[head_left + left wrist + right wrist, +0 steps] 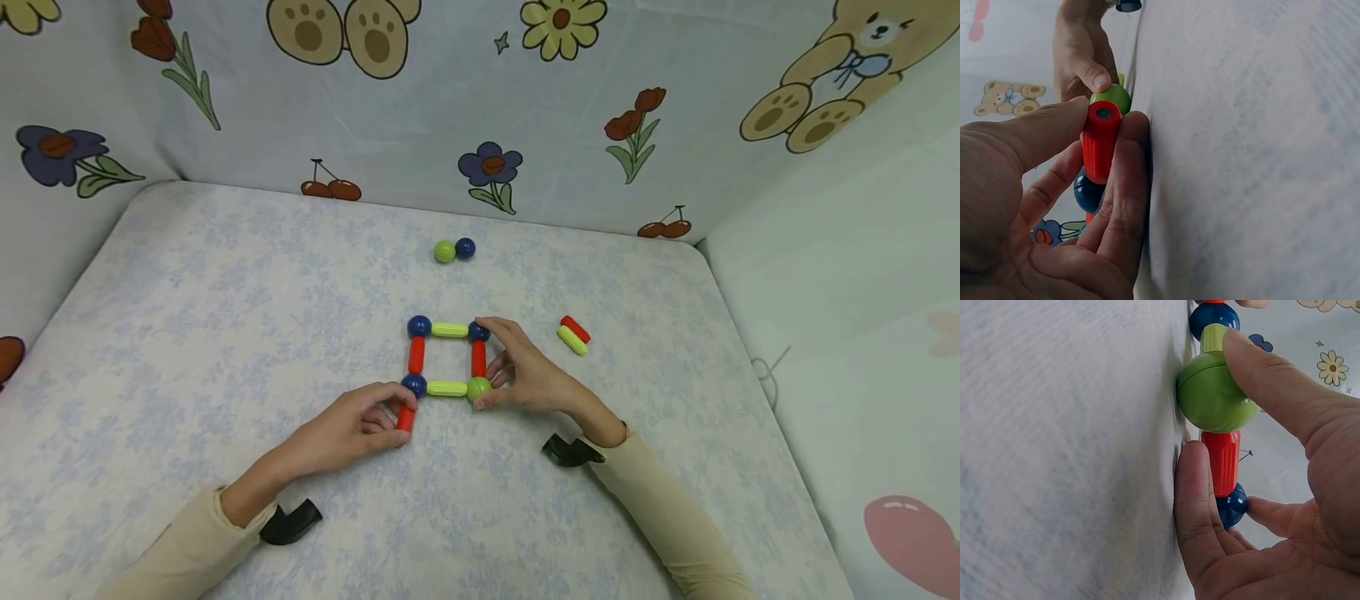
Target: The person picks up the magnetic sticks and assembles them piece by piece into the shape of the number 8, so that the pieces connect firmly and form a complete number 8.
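A square of ribbed magnetic rods and balls lies on the table. Its corners are three blue balls [419, 327] and a green ball [478, 388], joined by red rods and yellow-green rods [447, 388]. From the near left blue ball another red rod [406, 418] points toward me, its bare end showing a metal disc in the left wrist view. My left hand [341, 429] pinches this rod between thumb and fingers. My right hand [534, 372] holds the square's right side, thumb on the green ball and forefinger on the far right blue ball [477, 332].
Farther back, a loose green ball [445, 252] and a blue ball [465, 248] sit side by side. Right of the square lie a red rod [575, 327] and a yellow-green rod [572, 340]. A printed cloth wall [420, 125] rises behind the table.
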The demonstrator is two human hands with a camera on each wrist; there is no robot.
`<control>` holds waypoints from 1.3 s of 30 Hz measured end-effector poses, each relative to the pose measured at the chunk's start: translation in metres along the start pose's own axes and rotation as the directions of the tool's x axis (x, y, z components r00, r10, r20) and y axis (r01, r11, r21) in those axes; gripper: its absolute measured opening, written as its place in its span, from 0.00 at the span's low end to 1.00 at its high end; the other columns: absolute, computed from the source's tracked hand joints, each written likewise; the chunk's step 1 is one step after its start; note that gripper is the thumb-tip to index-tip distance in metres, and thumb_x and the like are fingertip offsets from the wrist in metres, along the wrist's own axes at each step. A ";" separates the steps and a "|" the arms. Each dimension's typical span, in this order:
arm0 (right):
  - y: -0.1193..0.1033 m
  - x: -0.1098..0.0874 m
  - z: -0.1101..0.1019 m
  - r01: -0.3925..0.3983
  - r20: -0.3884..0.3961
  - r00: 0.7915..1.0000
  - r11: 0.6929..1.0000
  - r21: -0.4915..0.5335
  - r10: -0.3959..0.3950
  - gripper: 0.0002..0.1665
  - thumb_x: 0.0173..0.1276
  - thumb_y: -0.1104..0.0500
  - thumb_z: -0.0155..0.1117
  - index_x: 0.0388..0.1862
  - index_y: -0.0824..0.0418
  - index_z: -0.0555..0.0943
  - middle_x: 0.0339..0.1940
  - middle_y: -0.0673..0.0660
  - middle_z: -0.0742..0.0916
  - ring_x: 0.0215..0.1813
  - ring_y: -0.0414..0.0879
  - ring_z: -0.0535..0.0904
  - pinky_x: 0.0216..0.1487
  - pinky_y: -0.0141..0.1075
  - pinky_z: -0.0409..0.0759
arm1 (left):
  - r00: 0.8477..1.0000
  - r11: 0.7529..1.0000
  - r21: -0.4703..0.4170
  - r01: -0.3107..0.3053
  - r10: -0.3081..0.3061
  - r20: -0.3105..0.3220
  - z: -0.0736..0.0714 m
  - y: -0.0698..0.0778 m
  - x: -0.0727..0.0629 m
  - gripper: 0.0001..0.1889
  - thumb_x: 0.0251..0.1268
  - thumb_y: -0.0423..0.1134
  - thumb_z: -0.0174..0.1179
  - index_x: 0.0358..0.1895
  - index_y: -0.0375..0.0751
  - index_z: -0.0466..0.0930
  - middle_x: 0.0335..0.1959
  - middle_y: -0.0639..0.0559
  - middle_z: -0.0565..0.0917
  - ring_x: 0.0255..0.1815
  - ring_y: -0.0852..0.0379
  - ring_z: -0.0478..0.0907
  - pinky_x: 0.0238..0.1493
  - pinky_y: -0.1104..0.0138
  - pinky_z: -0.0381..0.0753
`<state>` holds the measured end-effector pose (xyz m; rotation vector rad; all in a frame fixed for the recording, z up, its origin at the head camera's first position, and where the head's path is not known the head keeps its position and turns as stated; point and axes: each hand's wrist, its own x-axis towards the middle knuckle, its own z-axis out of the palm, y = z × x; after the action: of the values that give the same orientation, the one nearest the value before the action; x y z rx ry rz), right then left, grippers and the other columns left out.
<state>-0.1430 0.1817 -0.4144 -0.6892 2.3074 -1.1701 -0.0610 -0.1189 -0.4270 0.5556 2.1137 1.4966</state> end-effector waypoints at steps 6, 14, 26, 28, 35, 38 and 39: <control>-0.001 -0.001 0.000 0.009 -0.003 1.000 1.000 0.003 -0.009 0.68 0.51 0.59 0.84 0.82 0.55 0.49 0.79 0.58 0.54 0.46 0.47 0.82 0.46 0.35 0.84 | 1.000 0.999 0.041 -0.002 0.002 -0.005 0.001 0.001 0.002 0.20 0.67 0.42 0.67 0.59 0.45 0.75 0.46 0.50 0.81 0.35 0.59 0.83 0.41 0.68 0.82; 0.000 -0.001 0.000 0.011 0.003 1.000 1.000 0.009 -0.011 0.67 0.51 0.59 0.84 0.82 0.55 0.50 0.78 0.59 0.55 0.46 0.48 0.82 0.46 0.37 0.85 | 1.000 0.999 0.033 -0.011 0.010 0.025 -0.001 0.002 0.001 0.20 0.69 0.42 0.65 0.61 0.44 0.74 0.46 0.47 0.80 0.37 0.58 0.83 0.42 0.68 0.82; 0.001 -0.001 -0.001 0.002 0.001 1.000 1.000 -0.008 -0.002 0.68 0.51 0.58 0.84 0.82 0.55 0.49 0.79 0.56 0.54 0.46 0.46 0.82 0.46 0.35 0.84 | 0.999 0.997 0.062 0.036 -0.035 -0.016 -0.014 0.005 0.007 0.29 0.69 0.38 0.65 0.69 0.56 0.65 0.62 0.36 0.66 0.35 0.58 0.81 0.40 0.70 0.78; 0.001 -0.001 -0.001 0.000 0.001 1.000 1.000 -0.006 0.000 0.68 0.51 0.58 0.84 0.82 0.54 0.49 0.79 0.57 0.54 0.46 0.46 0.82 0.46 0.35 0.84 | 0.999 0.997 0.063 0.038 -0.037 -0.019 -0.018 0.005 0.010 0.31 0.68 0.40 0.66 0.71 0.57 0.64 0.64 0.36 0.65 0.33 0.58 0.81 0.40 0.70 0.78; 0.001 -0.002 -0.001 -0.002 0.006 1.000 1.000 -0.001 0.002 0.68 0.51 0.58 0.84 0.82 0.54 0.49 0.78 0.56 0.54 0.46 0.46 0.82 0.46 0.35 0.84 | 0.996 0.990 0.140 0.033 -0.021 -0.085 -0.046 0.013 0.028 0.32 0.68 0.40 0.66 0.73 0.50 0.65 0.63 0.35 0.69 0.40 0.55 0.82 0.43 0.62 0.81; 0.001 -0.002 -0.001 -0.002 0.006 1.000 1.000 -0.003 0.002 0.68 0.51 0.58 0.84 0.82 0.54 0.49 0.78 0.57 0.54 0.46 0.46 0.82 0.46 0.35 0.84 | 0.992 0.983 0.176 0.050 -0.028 -0.126 -0.061 0.019 0.039 0.31 0.68 0.40 0.66 0.72 0.48 0.67 0.62 0.35 0.71 0.46 0.49 0.82 0.45 0.59 0.80; 0.001 -0.002 -0.001 -0.003 0.006 1.000 1.000 -0.004 0.003 0.68 0.51 0.58 0.84 0.82 0.54 0.49 0.78 0.56 0.54 0.46 0.46 0.82 0.46 0.35 0.84 | 0.990 0.981 0.184 0.059 -0.033 -0.139 -0.066 0.021 0.044 0.30 0.68 0.40 0.66 0.72 0.47 0.67 0.62 0.36 0.71 0.48 0.47 0.82 0.46 0.59 0.80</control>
<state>-0.1424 0.1843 -0.4139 -0.6896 2.3057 -1.1616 -0.1344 -0.1361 -0.3956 0.4789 2.3734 1.3525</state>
